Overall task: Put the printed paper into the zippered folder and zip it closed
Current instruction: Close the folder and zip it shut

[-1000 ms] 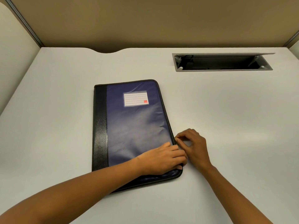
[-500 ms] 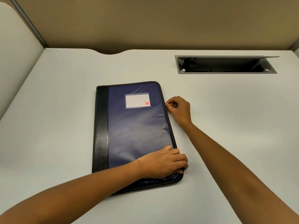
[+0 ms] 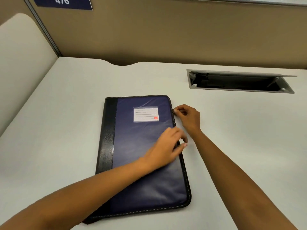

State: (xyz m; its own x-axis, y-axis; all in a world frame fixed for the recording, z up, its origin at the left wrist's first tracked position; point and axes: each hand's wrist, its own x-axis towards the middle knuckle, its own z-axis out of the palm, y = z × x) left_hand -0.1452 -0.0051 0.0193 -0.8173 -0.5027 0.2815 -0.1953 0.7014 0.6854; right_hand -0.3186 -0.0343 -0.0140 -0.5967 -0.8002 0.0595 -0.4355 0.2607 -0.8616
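Observation:
The zippered folder (image 3: 132,146), dark blue with a black spine and a white label, lies flat and shut on the grey desk (image 3: 66,113). My right hand (image 3: 188,116) sits at the folder's right edge near the far corner, fingers pinched on the zipper pull (image 3: 174,111). My left hand (image 3: 167,145) rests on the cover by the right edge, about halfway along, fingers spread and slightly blurred. No printed paper is visible.
A grey cable hatch (image 3: 239,82) with its lid raised is set into the desk at the back right. Beige partition walls (image 3: 149,34) close the desk at the back and left. A blue sign reading 476 (image 3: 62,2) hangs top left.
My right hand has run along the folder's right edge from near the front corner to near the far corner. My left hand has moved from the front right corner up to mid-edge.

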